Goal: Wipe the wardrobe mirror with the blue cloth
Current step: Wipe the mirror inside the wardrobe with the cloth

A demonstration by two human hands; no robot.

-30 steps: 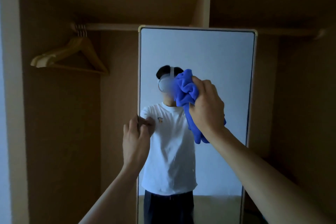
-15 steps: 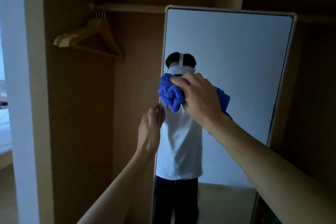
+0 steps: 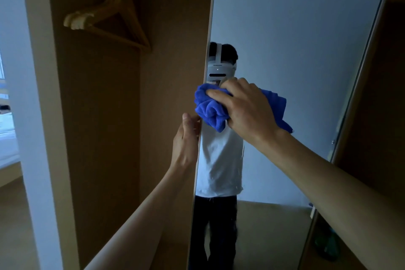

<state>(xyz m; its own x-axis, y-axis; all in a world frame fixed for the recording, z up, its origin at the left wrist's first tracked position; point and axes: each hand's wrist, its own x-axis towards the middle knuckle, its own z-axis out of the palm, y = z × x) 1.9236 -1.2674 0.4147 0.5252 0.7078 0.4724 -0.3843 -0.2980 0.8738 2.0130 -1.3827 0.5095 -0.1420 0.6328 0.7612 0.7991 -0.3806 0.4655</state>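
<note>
Your right hand has its fingers bunched round the blue cloth against the left edge of the mirror, left hand gripping that edge — flatten the cloth and sweep across the mirror with even pressure.

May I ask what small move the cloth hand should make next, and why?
Probably sweep the blue cloth rightward across the mirror: the right hand holds it at the left edge, the left hand steadies that edge, and most glass lies to the right.
</note>
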